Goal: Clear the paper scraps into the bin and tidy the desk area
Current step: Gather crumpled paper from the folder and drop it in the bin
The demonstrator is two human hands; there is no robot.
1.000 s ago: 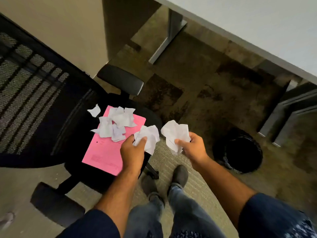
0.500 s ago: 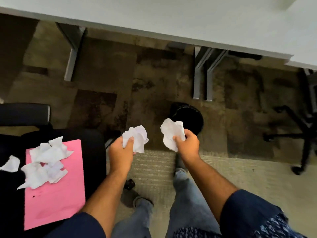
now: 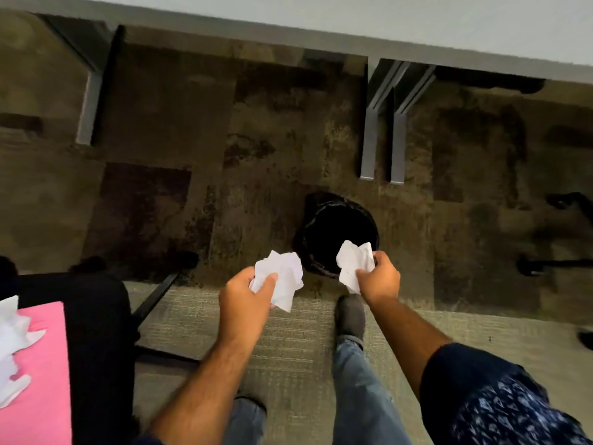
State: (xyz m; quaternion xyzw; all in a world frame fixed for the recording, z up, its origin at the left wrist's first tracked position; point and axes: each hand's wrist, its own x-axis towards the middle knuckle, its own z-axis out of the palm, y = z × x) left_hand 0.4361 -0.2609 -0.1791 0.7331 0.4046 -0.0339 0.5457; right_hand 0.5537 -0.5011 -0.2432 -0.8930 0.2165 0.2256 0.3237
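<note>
A: Both hands loaded; left hand (image 3: 245,295) curled round a crumpled wad of white paper (image 3: 284,277), thumb pressed across the front of it; right hand (image 3: 380,279) pinching a second crumpled wad (image 3: 353,263), fingers closed over its lower edge.

B: And the bin (image 3: 337,234)?

A: Black, round, lined with a dark bag, on the carpet just ahead of the person's forward shoe (image 3: 350,316); the right wad overlaps its near rim from where I stand; the left wad sits just beside it, to the left, not over the opening.

B: Anything still on the chair?

A: More white scraps (image 3: 12,335) lying on a pink sheet (image 3: 45,380) on the black chair seat (image 3: 96,332), far left, well apart from the bin; desk edge (image 3: 321,36) runs across the top, its grey legs (image 3: 382,130) behind the bin.
</note>
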